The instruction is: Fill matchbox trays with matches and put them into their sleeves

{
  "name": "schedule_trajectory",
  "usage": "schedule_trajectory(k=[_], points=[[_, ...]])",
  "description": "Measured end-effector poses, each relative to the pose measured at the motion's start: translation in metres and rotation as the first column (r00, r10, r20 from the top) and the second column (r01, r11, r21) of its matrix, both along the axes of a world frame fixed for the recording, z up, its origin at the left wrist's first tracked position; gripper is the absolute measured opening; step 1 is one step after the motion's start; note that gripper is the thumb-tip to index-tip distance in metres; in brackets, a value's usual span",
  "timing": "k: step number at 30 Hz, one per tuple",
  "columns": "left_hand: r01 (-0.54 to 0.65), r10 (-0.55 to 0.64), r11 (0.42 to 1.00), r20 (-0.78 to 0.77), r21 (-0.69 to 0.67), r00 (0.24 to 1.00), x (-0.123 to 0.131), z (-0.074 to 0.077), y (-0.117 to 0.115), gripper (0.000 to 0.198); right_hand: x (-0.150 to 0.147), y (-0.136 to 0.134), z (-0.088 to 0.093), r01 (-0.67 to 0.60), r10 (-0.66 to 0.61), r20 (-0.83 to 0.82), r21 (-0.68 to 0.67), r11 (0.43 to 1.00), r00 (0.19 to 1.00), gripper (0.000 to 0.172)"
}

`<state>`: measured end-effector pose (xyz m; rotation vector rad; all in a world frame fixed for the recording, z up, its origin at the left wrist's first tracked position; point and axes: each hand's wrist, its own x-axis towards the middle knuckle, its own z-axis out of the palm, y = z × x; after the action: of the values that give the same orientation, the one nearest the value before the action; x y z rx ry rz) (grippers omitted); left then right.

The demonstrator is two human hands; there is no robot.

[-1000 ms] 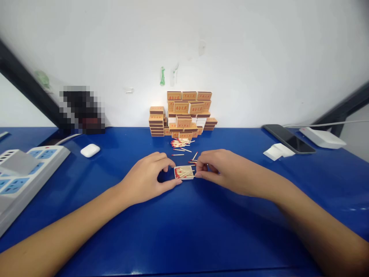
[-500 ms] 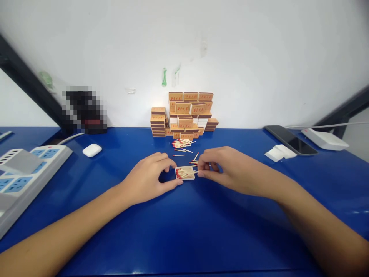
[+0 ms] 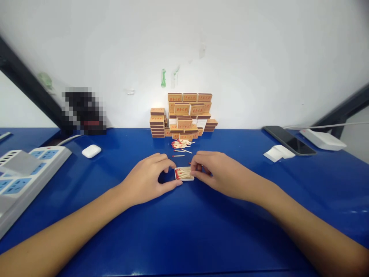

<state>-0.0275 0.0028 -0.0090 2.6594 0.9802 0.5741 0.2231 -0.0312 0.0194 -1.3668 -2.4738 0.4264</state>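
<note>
A small white matchbox tray (image 3: pixel 188 179) lies on the blue table, with red-headed matches (image 3: pixel 181 174) inside, heads towards the left end. My left hand (image 3: pixel 151 177) steadies it, index finger at the far left corner and thumb along the near side. At the tray's right end, my right hand (image 3: pixel 219 169) pinches a match whose stick is mostly hidden by the fingertips and the other matches. Beyond the tray lies a pile of loose matches (image 3: pixel 181 144), and a single match (image 3: pixel 178 156) rests nearer to me.
Stacked matchboxes (image 3: pixel 186 109) stand against the white wall. To the left are a power strip (image 3: pixel 54 163) and a white earbud case (image 3: pixel 91 151). On the right lie a folded white paper (image 3: pixel 278 153), a phone (image 3: pixel 290 141) and a white box-shaped device (image 3: pixel 323 139) with a cable.
My right hand has moved left, bringing its fingertips over the tray's right end with the match. It now covers most of the loose matches beside the tray. My left hand stays put.
</note>
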Motion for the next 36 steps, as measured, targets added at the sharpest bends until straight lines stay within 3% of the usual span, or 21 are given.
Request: schedule_trajectory(k=[11,19,24,36], points=[[0.003,-0.004,1.0,0.002,0.005,1.0,0.0,0.0,-0.001,0.03,-0.008,-0.001,-0.007,0.024,-0.024,-0.028,-0.022,0.999,0.999,0.012],[-0.001,0.001,1.0,0.004,0.004,1.0,0.0,0.0,-0.001,0.03,-0.009,-0.004,-0.004,0.056,-0.053,0.046,-0.075,0.996,0.998,0.014],[0.016,-0.016,1.0,0.008,-0.006,1.0,0.0,0.0,-0.002,0.029,-0.011,-0.003,-0.003,0.068,-0.068,0.0,-0.009,0.998,0.998,0.011],[0.045,-0.045,0.999,0.022,-0.006,0.999,-0.001,0.001,-0.003,0.028,-0.009,-0.001,-0.011,-0.053,0.052,-0.031,-0.017,0.998,0.998,0.017]])
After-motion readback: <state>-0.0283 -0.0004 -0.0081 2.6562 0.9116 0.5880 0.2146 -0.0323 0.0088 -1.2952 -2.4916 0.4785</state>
